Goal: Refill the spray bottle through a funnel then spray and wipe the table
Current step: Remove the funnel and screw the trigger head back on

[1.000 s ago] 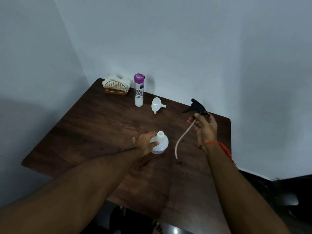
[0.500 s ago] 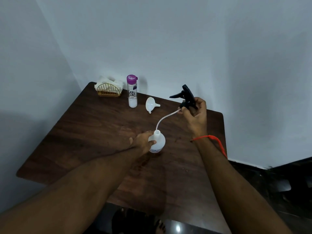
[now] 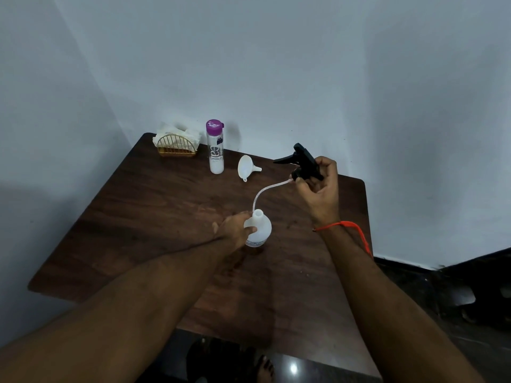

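A round white spray bottle [image 3: 261, 229] stands upright mid-table with its neck uncapped, and my left hand [image 3: 235, 229] grips its left side. My right hand [image 3: 320, 189] holds the black trigger sprayer head [image 3: 302, 161] up above the table, right of the bottle. Its pale dip tube [image 3: 265, 190] curves down and its tip is at the bottle's mouth. A white funnel [image 3: 247, 167] lies on its side at the back of the table. Left of it stands a clear water bottle [image 3: 215, 147] with a purple cap.
The dark wooden table [image 3: 154, 217] sits in a corner of pale walls. A gold wire holder with white napkins [image 3: 177, 143] stands at the far left corner. A red thread hangs from my right wrist. My foot shows on the floor below the table's near edge.
My right hand lifted the sprayer head off the table's right side and swung it up and left. The dip tube's tip now meets the bottle's mouth. My left hand stayed on the bottle.
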Available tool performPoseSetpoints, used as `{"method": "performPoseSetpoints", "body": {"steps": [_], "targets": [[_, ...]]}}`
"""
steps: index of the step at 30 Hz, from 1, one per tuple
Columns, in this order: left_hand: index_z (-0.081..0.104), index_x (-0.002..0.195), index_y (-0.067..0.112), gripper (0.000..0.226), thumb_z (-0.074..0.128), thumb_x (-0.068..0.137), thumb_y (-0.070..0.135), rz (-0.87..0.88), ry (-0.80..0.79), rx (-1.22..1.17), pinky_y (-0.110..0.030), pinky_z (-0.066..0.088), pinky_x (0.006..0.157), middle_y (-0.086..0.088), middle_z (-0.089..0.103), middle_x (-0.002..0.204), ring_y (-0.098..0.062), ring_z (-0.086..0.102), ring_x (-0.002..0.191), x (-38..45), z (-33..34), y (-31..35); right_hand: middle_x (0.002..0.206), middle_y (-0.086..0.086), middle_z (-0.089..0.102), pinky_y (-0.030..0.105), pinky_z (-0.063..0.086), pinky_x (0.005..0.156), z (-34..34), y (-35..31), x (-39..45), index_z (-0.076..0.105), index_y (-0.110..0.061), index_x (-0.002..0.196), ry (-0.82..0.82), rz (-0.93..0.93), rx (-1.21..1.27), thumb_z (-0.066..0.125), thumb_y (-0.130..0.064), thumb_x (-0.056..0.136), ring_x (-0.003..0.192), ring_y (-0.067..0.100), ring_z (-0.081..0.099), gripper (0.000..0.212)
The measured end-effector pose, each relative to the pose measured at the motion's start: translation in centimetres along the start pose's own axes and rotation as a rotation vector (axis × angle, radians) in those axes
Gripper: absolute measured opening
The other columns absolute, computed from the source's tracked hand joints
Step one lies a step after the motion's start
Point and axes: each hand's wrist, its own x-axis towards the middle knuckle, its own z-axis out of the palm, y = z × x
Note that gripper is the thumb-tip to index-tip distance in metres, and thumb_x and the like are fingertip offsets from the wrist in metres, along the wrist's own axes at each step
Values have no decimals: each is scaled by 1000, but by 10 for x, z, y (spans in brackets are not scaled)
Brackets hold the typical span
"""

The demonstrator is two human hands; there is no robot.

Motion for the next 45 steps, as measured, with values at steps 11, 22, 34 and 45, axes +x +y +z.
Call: {"method": "performPoseSetpoints", "body": {"steps": [11, 22, 34, 45], "targets": [[48, 144, 13, 55, 65, 94, 31, 56, -8, 3, -37, 37, 111, -6, 55, 144, -26, 51, 131, -20, -13, 25, 111, 22, 55, 52, 50, 95, -6, 0, -6, 48, -24, 110, -84, -55, -52, 63, 5, 79, 103, 51, 60, 45], [62, 128, 15, 40, 68, 91, 29, 18, 64, -33, -37, 42, 104, -9, 65, 126, -28, 59, 119, -18, -10, 26, 110, 1, 59, 41, 56, 91, -1, 12, -23, 49, -28, 110, -225, -36, -212, 65, 4, 80, 106, 30, 61, 47], [49, 136, 41, 75, 49, 66, 69, -24, 59, -109, -56, 38, 106, 5, 62, 133, -25, 56, 124, -8, 8, 1, 107, 6, 67, 34, 54, 90, 26, 45, -36, 55, -13, 120, -317, 79, -550, 68, -9, 81, 97, 20, 65, 41], [48, 144, 26, 57, 66, 91, 37, -17, 66, -129, -45, 34, 114, -2, 54, 145, -25, 48, 134, -19, 1, 14, 114, 11, 63, 34, 51, 90, 40, 61, -22, 64, -5, 115, -473, 221, -866, 74, -16, 84, 104, 25, 61, 34]]}}
